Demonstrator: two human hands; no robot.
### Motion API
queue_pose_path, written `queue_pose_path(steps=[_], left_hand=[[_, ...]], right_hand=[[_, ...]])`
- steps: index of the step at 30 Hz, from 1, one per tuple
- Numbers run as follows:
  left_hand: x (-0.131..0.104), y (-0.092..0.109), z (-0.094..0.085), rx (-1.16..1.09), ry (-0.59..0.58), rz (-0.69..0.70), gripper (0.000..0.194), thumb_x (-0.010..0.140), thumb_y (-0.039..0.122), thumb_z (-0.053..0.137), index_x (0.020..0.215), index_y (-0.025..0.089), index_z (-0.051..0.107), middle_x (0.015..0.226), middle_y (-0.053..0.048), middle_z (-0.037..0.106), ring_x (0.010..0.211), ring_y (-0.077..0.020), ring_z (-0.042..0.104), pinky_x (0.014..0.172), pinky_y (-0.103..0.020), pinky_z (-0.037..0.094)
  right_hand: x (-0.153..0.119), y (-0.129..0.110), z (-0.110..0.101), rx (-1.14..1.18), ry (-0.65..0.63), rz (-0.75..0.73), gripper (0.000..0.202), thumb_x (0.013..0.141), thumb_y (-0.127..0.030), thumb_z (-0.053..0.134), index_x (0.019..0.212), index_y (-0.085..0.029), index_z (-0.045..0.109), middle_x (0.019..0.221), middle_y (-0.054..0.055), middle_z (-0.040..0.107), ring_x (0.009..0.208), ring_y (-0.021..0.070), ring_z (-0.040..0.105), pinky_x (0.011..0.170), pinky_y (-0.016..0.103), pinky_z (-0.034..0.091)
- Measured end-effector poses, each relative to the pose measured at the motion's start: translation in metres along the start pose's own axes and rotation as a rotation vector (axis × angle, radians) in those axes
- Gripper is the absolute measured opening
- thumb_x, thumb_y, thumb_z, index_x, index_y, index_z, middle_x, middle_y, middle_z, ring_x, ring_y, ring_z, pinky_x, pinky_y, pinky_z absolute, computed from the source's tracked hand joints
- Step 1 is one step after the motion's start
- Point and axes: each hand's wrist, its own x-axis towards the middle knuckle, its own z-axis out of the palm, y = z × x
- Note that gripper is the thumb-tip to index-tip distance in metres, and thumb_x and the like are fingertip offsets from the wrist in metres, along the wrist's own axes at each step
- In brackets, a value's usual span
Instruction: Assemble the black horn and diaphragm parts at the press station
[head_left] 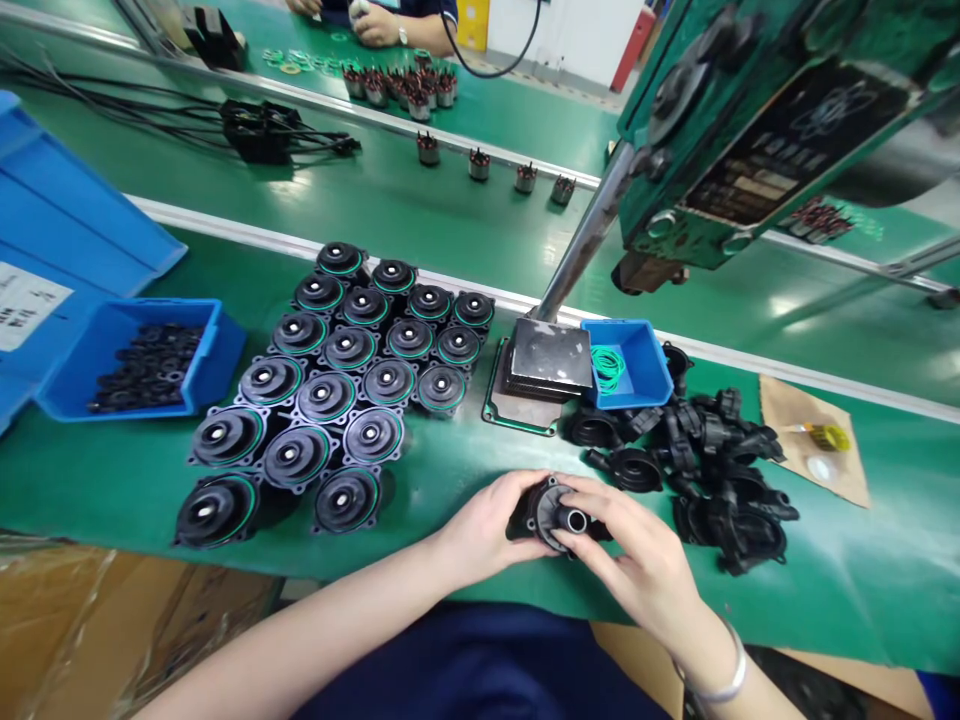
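Note:
Near the front edge of the green table, my left hand (501, 530) grips the left side of a round black housing (550, 518). My right hand (634, 545) closes its thumb and fingers on the same housing from the right, around its short tube with a pale ring at the end. To the left stand rows of black round parts (321, 395) with green rings, several with a white centre. Black pump covers (705, 440) lie in a heap to the right. Behind my hands is a metal block (551, 355) beneath the green press (720, 170).
A blue bin (634, 390) holds green rings; another blue bin (214, 360) at left holds small black parts. Cardboard (851, 470) with a yellow item lies right. Motor parts (478, 165) stand behind the rail. Another person's hand (376, 25) is at the far table.

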Motion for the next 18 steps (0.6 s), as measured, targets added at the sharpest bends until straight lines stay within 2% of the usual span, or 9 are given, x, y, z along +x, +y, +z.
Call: queue_pose_path(steps=[7, 18], left_hand=[[0.0014, 0.0027, -0.0023, 0.004, -0.029, -0.059, 0.070, 0.074, 0.033, 0.082, 0.133, 0.023, 0.046, 0.129, -0.010, 0.063, 0.118, -0.0283, 0.062, 0.104, -0.045, 0.051], [0.0000, 0.0000, -0.0003, 0.038, -0.005, -0.010, 0.072, 0.074, 0.032, 0.082, 0.134, 0.023, 0.043, 0.128, -0.010, 0.063, 0.117, -0.0276, 0.063, 0.103, -0.043, 0.052]], right_hand=[[0.0005, -0.0020, 0.0017, 0.017, 0.005, 0.031, 0.024, 0.089, -0.021, 0.067, 0.112, -0.018, 0.062, 0.119, 0.011, 0.068, 0.111, 0.0192, 0.066, 0.096, 0.030, 0.056], [-0.0021, -0.0004, 0.0028, 0.047, -0.010, 0.039, 0.027, 0.089, -0.020, 0.068, 0.115, -0.019, 0.059, 0.120, 0.010, 0.067, 0.113, 0.0181, 0.064, 0.099, 0.029, 0.053]])
